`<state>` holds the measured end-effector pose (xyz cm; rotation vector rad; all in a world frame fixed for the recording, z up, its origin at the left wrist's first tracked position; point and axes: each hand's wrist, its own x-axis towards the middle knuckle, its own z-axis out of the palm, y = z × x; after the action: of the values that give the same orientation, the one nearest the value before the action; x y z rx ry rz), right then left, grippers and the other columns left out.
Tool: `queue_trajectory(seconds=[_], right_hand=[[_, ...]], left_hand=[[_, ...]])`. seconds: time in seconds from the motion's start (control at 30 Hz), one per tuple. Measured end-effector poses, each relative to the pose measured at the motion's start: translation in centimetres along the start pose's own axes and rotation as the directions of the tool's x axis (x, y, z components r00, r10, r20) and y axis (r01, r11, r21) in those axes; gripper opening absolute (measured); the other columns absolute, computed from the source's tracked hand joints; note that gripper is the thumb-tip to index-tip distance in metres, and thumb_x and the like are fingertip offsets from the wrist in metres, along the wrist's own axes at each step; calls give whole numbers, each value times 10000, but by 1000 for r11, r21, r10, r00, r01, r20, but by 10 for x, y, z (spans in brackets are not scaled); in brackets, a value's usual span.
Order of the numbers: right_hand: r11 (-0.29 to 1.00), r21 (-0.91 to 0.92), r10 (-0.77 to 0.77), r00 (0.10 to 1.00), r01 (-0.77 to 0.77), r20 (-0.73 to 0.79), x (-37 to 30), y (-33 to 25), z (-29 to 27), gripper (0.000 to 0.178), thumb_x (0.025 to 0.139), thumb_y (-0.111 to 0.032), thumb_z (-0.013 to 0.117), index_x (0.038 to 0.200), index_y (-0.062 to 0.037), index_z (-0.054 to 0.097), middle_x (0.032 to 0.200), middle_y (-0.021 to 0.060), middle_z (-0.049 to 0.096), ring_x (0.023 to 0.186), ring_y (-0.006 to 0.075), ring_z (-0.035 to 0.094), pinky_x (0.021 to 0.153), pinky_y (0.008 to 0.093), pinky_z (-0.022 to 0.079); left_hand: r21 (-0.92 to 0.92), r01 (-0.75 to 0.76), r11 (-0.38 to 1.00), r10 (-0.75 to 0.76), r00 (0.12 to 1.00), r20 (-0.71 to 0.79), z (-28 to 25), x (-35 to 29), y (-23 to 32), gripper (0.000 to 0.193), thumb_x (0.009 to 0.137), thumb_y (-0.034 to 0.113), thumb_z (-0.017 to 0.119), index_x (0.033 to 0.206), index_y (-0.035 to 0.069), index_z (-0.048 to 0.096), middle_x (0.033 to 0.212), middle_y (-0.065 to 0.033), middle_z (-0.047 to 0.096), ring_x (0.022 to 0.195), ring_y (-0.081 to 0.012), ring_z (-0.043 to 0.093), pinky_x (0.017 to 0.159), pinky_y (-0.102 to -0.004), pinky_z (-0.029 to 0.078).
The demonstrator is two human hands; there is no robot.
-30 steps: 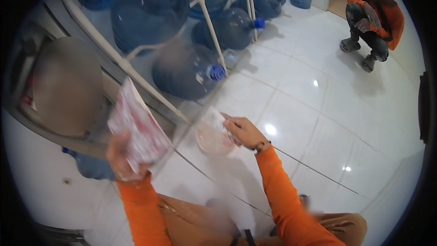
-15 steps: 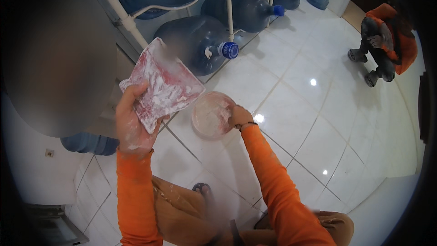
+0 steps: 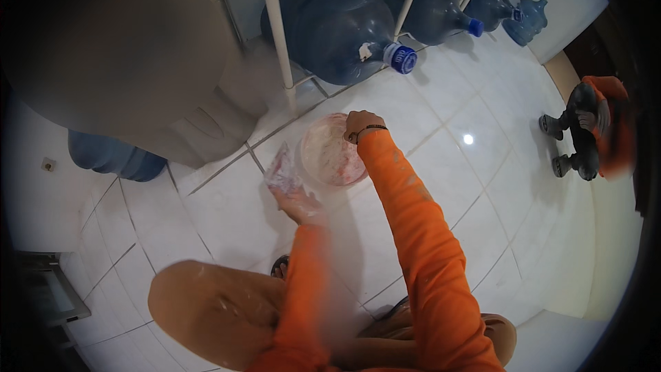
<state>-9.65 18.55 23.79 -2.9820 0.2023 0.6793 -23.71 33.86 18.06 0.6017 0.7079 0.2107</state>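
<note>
My left hand is closed on a thin red plate smeared with white paste. The plate is tipped nearly edge-on, blurred, at the left side of a round bowl. This shallow, pinkish bowl is on the tiled floor with pale paste and reddish smears inside. My right hand, with a dark band at the wrist, is closed on the bowl's far right rim; its fingertips are hidden. Both of my forearms are in orange sleeves.
Large blue water jugs lie on a white rack beyond the bowl. Another jug is at the left. A crouching person in orange is at the far right. White tiles cover the floor.
My left hand has lowered the red plate from beside the rack to the bowl's left side, turning it edge-on. My right hand stays at the bowl's rim. The view has shifted.
</note>
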Motion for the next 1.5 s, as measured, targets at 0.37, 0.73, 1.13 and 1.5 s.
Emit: queue_trajectory(seconds=[0.37, 0.73, 1.13, 1.5], right_hand=[[982, -186, 30, 975, 11, 218, 42, -52, -1, 342, 841, -265, 694, 1138, -112, 762, 1156, 102, 752, 1068, 284, 724, 879, 406, 583], [972, -197, -86, 973, 129, 214, 43, -23, -4, 359, 759, -270, 696, 1049, -72, 771, 1053, 160, 759, 1000, 322, 735, 869, 413, 584], [944, -240, -163, 951, 228, 263, -32, -13, 39, 307, 870, -196, 629, 1131, -86, 748, 1060, 160, 754, 992, 317, 733, 850, 425, 584], [581, 814, -340, 902, -20, 265, -146, 122, -62, 437, 1008, -205, 557, 1424, -71, 567, 892, 102, 715, 690, 135, 670, 582, 269, 534]], left_hand=[[-219, 216, 951, -232, 972, -48, -3, -34, -48, 869, 920, 681, 525, 1599, 212, 255, 1661, -48, 260, 1564, -240, 116, 1202, -633, 12], [-223, 242, 944, -256, 966, -36, -9, -10, -37, 749, 974, 640, 450, 1577, 223, 296, 1639, -25, 304, 1540, -234, 191, 1222, -563, 119], [-252, 254, 934, -259, 966, 14, -26, -8, -53, 798, 965, 646, 501, 1578, 180, 293, 1608, -98, 349, 1527, -293, 235, 1232, -573, 149], [-44, 136, 990, -126, 976, 178, -4, 5, 13, 457, 997, 148, 613, 1379, -72, 493, 1321, -156, 613, 1172, -264, 638, 958, -390, 552]])
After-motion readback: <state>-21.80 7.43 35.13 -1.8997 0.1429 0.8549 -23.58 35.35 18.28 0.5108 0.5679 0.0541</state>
